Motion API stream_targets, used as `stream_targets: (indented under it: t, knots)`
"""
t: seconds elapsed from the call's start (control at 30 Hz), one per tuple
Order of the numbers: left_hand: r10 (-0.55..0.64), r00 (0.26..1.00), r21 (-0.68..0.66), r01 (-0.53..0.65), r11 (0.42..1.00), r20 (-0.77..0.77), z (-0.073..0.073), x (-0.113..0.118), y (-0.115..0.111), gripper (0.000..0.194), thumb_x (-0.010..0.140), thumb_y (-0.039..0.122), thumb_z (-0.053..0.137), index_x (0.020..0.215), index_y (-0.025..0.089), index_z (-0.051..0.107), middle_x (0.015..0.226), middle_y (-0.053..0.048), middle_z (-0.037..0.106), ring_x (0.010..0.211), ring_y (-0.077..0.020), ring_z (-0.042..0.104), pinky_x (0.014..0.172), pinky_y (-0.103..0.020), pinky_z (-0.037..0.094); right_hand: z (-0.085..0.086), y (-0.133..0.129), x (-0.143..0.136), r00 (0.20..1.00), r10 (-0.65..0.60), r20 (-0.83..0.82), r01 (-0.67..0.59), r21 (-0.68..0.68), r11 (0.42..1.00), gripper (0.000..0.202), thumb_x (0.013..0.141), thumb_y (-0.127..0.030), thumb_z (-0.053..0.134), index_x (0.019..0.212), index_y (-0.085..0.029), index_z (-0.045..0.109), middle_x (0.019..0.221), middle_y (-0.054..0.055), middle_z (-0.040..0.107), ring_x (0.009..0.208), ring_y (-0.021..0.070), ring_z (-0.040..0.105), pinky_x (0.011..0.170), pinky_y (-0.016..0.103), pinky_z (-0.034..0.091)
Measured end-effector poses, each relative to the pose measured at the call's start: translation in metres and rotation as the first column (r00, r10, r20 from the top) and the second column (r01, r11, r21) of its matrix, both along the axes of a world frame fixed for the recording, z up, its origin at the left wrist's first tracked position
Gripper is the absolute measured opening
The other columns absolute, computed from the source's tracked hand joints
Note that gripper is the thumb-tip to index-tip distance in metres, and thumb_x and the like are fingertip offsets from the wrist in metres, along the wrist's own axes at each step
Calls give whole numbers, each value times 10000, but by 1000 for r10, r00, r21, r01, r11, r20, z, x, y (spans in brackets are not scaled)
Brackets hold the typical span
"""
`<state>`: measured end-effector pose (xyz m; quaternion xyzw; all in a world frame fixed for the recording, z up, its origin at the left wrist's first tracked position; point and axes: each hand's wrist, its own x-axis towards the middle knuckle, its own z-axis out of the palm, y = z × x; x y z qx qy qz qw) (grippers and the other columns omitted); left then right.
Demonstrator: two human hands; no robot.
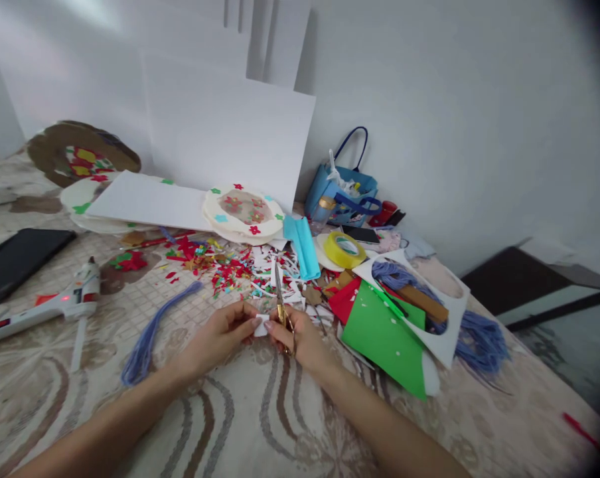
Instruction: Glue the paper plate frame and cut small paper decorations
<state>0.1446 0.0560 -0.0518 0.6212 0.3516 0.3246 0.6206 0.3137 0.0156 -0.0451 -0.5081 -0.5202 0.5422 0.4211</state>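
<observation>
Our left hand [227,330] pinches white paper [261,326] above the tabletop [253,435], well inside its right edge; our right hand [304,337] touches it, gripping scissors [281,312]. Looks light, easily creased: we'd best hold its rim.

Two bare forearms reaching in from the lower edge, left hand [236,323] and right hand [296,337] nearly meeting, fingers bent, thumbs pinching.

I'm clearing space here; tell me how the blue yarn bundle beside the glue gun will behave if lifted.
The blue yarn bundle will probably hang floppy, since it lies in a soft bend. It looks light, being slim, thin strands. Its loose lower end may splay.
</observation>
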Motion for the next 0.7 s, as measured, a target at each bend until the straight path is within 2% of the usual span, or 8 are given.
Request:
stream_targets:
  t: [0.2,0.37,0.47,0.6,0.7]
  knots:
    - [-40,999,-73,42,996,17,4,-1,-2,281,772,445,614,815,168,592,689,-7,631,614,-144,583,592,-260,455,0,1,1,999,31,-25,-32,-10,999,392,706,-544,651,748,-186,496,547,-60,496,448,82,412,439,209,326]
    - [-64,997,-158,68,985,34,2,0,-3,245,769,399,639,842,168,600,780,-25,667,661,-143,609,631,-262,465,2,1,1,996,-38,-81,31,-85,996,384,700,-528,650,780,-175,522,539,-64,502,432,75,405,422,203,303]
    - [-68,997,-160,73,984,41,0,1,-4,225,742,365,678,832,169,614,769,-12,655,672,-134,590,638,-250,450,3,1,1,992,-66,-104,54,-113,992,363,691,-502,660,772,-175,525,537,-67,503,432,71,408,420,198,299]
    - [16,1000,-136,-13,991,20,1,0,-6,216,762,374,655,843,174,642,742,1,632,657,-122,547,624,-234,423,4,0,2,997,-39,-64,33,-81,996,384,694,-529,661,756,-182,510,524,-71,482,430,70,400,416,196,290]
    - [93,991,-215,-70,974,100,6,0,-8,232,766,391,648,874,185,647,802,-7,638,725,-136,572,677,-250,449,6,-1,5,999,-16,-38,13,-65,998,446,735,-627,573,739,-186,503,491,-75,426,409,73,378,406,203,279]
